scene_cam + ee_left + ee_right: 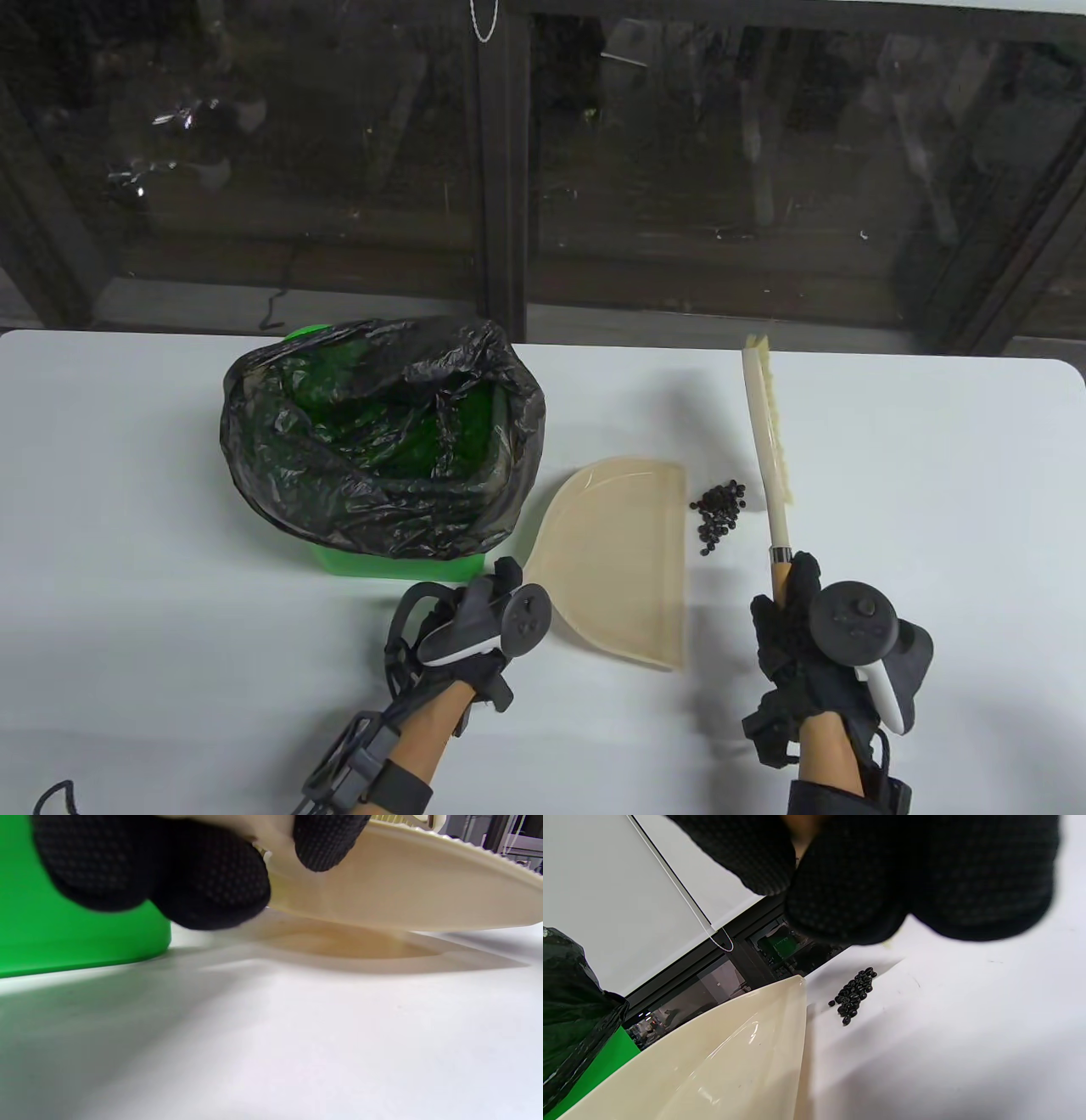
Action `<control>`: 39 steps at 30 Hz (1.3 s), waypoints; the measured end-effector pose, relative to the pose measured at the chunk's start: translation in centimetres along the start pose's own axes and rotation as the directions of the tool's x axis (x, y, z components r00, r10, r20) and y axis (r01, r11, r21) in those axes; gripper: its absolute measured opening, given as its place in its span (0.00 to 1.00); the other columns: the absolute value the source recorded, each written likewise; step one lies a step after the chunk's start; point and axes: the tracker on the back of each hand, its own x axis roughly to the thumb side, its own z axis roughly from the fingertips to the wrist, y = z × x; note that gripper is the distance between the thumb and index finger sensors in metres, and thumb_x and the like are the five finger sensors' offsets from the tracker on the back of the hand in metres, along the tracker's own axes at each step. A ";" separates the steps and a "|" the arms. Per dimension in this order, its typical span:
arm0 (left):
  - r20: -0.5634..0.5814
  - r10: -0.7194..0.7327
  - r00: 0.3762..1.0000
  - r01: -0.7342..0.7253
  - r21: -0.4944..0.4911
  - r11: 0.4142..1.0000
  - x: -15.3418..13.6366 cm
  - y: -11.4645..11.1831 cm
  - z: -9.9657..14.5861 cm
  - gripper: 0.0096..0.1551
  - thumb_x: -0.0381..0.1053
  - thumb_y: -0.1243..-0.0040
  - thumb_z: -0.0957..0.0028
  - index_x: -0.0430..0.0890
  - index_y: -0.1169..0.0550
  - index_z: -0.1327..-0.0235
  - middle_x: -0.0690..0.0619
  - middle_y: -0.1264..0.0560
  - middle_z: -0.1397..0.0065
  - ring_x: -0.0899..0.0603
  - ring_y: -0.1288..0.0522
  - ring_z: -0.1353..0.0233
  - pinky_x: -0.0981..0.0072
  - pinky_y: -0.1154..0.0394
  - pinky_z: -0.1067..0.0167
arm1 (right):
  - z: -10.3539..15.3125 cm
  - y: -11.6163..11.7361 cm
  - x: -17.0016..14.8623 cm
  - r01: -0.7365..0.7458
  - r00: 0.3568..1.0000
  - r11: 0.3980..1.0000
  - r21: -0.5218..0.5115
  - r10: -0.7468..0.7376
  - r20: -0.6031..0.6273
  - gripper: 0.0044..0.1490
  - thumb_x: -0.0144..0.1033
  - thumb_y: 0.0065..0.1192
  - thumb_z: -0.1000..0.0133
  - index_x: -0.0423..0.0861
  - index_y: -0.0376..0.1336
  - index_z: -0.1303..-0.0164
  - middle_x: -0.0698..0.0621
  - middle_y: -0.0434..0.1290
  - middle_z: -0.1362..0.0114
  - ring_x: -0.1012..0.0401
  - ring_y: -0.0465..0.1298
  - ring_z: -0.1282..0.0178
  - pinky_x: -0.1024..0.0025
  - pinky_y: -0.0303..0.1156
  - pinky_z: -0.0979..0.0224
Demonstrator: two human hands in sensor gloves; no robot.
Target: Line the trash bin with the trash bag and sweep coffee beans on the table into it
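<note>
A: What's nearest on the desk (pixel 170 611)?

B: The two gloved hands. The left hand (pixel 475 624) has its grip curled round the near left edge of the cream dustpan (pixel 624 560), whose left side is tilted up off the surface. The right hand (pixel 806 632) is wrapped round the wooden handle of the brush (pixel 768 441), which points away toward the far edge.

A: And the coffee beans (pixel 719 514)?

B: In a small heap between the dustpan's straight right edge and the brush, just beside both.

A: Farther back?

B: The green trash bin (pixel 373 560) stands left of the dustpan, the black trash bag (pixel 382 433) draped over its rim.
</note>
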 end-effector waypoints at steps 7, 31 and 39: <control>-0.053 0.021 0.998 -0.022 -0.024 0.999 0.8 -0.1 -1.7 0.39 0.50 0.53 0.22 0.19 0.40 0.19 0.38 0.22 0.39 0.42 0.15 0.61 0.50 0.19 0.59 | -0.3 0.5 -0.3 -0.004 0.999 0.998 0.062 0.006 -0.034 0.45 0.34 0.63 0.42 0.25 0.45 0.27 0.41 0.77 0.49 0.63 0.82 0.70 0.63 0.82 0.68; -0.086 0.012 0.996 -0.016 -0.044 0.999 1.9 -1.4 -3.8 0.38 0.49 0.54 0.22 0.18 0.41 0.19 0.37 0.22 0.38 0.42 0.15 0.61 0.49 0.19 0.59 | -0.4 2.0 1.3 -0.195 0.980 0.970 0.146 0.199 -0.011 0.45 0.34 0.62 0.41 0.27 0.44 0.26 0.40 0.77 0.49 0.63 0.82 0.70 0.63 0.82 0.68; -0.081 -0.034 0.996 0.032 -0.028 0.999 2.6 -1.4 -3.8 0.38 0.49 0.53 0.22 0.18 0.41 0.19 0.37 0.22 0.38 0.42 0.15 0.62 0.49 0.19 0.60 | -0.4 2.7 1.6 -0.195 0.979 0.957 0.213 0.203 -0.016 0.45 0.35 0.62 0.41 0.27 0.44 0.26 0.41 0.77 0.49 0.64 0.82 0.70 0.65 0.82 0.69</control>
